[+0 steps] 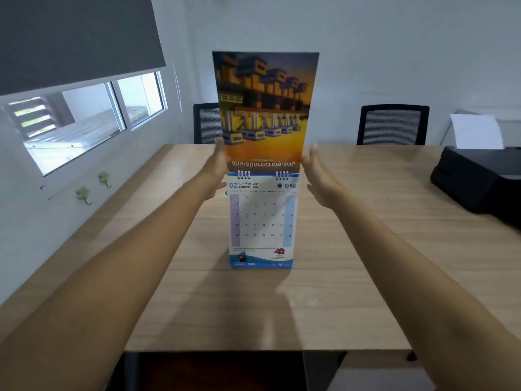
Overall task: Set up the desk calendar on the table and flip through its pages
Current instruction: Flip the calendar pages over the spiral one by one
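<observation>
Wood-grain laminate covers the worktop [352, 277], and at its middle stands the desk calendar [260, 221], set up on its base with the February sheet facing the person. Both forearms reach in from the near edge. The left hand [217, 167] sits at the left edge of a lifted page [266, 108], just above the wire binding [263, 174]; its fingers seem to rest against or pinch the paper, though blur hides the exact contact. The right hand [317, 170] is spread open and flat beside the page's right edge, close to it but apparently gripping nothing. The lifted page stands nearly upright, its sunset photograph upside down to the viewer, mid-turn over the rings.

The sheet is probably light, glossy and easily creased, so its side edges near the binding look like the safest hold. The stand itself could tip if pushed. Beyond are two mesh-backed chairs [393, 124] and, far right, a black printer [479, 179].
</observation>
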A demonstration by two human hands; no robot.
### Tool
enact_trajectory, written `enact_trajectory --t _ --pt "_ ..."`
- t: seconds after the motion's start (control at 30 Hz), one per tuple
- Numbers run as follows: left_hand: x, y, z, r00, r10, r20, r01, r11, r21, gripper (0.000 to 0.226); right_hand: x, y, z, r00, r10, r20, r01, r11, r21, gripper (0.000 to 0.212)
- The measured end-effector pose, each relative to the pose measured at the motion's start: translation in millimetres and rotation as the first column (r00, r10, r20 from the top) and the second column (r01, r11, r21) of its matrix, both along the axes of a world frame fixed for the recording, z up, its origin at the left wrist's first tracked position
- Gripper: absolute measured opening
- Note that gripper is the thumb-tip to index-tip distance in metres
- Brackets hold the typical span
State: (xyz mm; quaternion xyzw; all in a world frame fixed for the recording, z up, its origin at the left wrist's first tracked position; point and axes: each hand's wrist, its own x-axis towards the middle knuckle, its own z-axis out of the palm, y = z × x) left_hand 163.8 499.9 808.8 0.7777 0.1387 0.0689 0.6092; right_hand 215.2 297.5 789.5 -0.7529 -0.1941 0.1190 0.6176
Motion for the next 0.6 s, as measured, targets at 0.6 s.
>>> enact_trajectory --t 0.6 --pt "35.4 13.3 -71.8 0.996 0.084 0.019 -0.083 0.873 0.481 0.069 29.8 9.5 -58.9 0.96 -0.195 0.199 0.26 0.885 -0.386 0.072"
